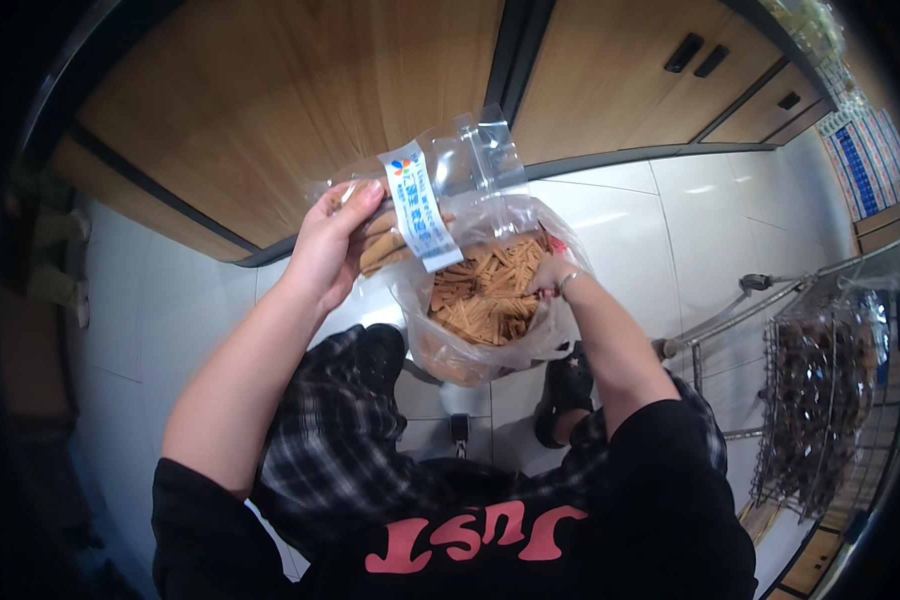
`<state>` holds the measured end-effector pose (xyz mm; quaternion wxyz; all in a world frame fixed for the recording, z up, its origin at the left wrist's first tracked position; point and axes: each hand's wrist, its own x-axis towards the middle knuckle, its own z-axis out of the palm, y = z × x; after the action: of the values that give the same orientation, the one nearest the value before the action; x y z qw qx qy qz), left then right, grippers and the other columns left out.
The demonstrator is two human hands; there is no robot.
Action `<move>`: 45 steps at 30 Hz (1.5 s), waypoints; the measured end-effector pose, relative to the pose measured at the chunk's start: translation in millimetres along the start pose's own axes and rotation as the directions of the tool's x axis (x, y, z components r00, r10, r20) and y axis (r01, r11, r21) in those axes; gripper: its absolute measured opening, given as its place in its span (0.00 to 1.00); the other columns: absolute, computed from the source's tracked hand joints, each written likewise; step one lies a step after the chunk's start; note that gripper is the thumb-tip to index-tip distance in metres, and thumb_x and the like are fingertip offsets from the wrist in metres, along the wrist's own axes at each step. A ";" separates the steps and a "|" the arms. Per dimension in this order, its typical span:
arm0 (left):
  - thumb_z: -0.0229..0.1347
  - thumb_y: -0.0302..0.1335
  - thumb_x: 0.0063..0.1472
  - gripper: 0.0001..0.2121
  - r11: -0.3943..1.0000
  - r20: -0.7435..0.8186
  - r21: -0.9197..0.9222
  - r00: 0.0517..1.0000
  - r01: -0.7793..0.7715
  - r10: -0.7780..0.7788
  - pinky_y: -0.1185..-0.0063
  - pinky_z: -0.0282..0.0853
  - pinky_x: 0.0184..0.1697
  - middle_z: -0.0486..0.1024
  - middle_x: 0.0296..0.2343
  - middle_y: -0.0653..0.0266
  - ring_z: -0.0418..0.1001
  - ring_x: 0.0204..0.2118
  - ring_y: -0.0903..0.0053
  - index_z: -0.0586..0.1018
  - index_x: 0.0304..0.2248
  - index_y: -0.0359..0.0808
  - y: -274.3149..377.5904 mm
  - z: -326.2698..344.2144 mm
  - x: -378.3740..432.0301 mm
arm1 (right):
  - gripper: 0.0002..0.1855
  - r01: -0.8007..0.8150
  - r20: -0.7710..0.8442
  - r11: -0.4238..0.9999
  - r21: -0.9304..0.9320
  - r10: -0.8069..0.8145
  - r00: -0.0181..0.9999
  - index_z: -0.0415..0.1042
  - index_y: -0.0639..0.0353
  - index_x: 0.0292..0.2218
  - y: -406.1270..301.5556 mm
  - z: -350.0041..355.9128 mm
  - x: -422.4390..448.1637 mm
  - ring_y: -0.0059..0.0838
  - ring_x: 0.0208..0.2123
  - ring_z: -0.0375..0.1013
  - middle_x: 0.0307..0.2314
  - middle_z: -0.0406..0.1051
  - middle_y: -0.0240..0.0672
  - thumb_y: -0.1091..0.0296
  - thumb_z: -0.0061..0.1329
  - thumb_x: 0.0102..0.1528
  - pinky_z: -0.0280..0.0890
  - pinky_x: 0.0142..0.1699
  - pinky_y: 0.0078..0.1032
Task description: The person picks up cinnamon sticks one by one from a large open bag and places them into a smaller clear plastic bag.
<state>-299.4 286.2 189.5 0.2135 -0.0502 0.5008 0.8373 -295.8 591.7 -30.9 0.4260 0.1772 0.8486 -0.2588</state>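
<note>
My left hand (337, 232) grips a clear plastic pouch (487, 161) by its filled end, where several brown sticks, perhaps cinnamon bark, lie inside. A white label (420, 206) with writing runs across the pouch. Below and to the right, a large translucent plastic bag (450, 364) stands open between my legs, filled with loose brown sticks (487, 300) like those in the pouch. My right hand (551, 274) reaches into the right side of this bag, among the sticks. Its fingertips are partly hidden, so what it holds does not show.
Wooden cabinets (607, 75) with dark handles rise in front. A wire cart (765, 300) at my right carries packaged dark brown goods (817, 405). Stacked boxes (870, 165) stand at the far right. White tiles (615, 217) cover the floor. At the far left, another person's legs (56, 255) are dimly visible.
</note>
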 end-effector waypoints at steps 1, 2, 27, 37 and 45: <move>0.51 0.29 0.51 0.14 1.000 -0.015 -0.008 1.000 0.010 -0.010 0.79 0.66 0.38 0.69 0.32 0.61 0.69 0.34 0.78 0.65 0.36 0.32 -1.4 0.3 2.6 | 0.13 -0.036 -0.060 0.999 -0.006 0.036 0.998 0.70 0.63 0.18 8.4 11.3 15.7 0.27 0.14 0.65 0.12 0.67 0.37 0.62 0.54 0.36 0.61 0.20 0.24; 0.52 0.29 0.50 0.16 1.000 0.010 -0.002 1.000 0.019 -0.019 0.78 0.66 0.38 0.68 0.32 0.62 0.68 0.34 0.77 0.64 0.37 0.33 -1.5 -0.2 7.1 | 0.16 0.091 -0.276 0.974 -0.209 -0.148 0.950 0.71 0.64 0.24 31.6 25.5 35.9 0.35 0.27 0.70 0.23 0.70 0.43 0.58 0.50 0.40 0.64 0.32 0.26; 0.54 0.28 0.49 0.17 0.998 0.018 -0.052 0.999 -0.032 0.033 0.79 0.66 0.38 0.69 0.32 0.60 0.69 0.35 0.77 0.63 0.37 0.33 -4.7 8.4 19.3 | 0.12 0.590 -0.569 0.799 -0.115 -0.540 0.620 0.62 0.60 0.31 -58.4 -75.5 -103.0 0.19 0.20 0.64 0.17 0.65 0.33 0.72 0.47 0.43 0.61 0.27 0.16; 0.54 0.28 0.49 0.16 0.990 0.106 -0.127 0.992 -0.056 0.070 0.80 0.67 0.37 0.69 0.31 0.60 0.69 0.33 0.77 0.63 0.37 0.32 7.3 37.3 -24.6 | 0.12 0.999 -0.983 -0.013 0.037 -0.182 0.034 0.60 0.60 0.35 -66.5 -92.5 -309.4 0.12 0.13 0.56 0.23 0.60 0.30 0.77 0.44 0.47 0.52 0.15 0.09; 0.53 0.27 0.49 0.14 0.989 0.218 -0.136 0.972 -0.054 0.083 0.80 0.66 0.37 0.70 0.30 0.63 0.69 0.34 0.79 0.65 0.35 0.33 -1.1 59.2 -49.5 | 0.10 0.989 -0.881 0.004 0.145 -0.455 0.131 0.63 0.59 0.33 -61.5 -62.3 -311.0 0.11 0.13 0.56 0.19 0.61 0.28 0.79 0.44 0.47 0.51 0.16 0.09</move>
<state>-246.5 322.3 232.6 0.2358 0.0477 0.4197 0.8752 -188.6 554.1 271.5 -0.2287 -0.1159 0.6678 -0.6988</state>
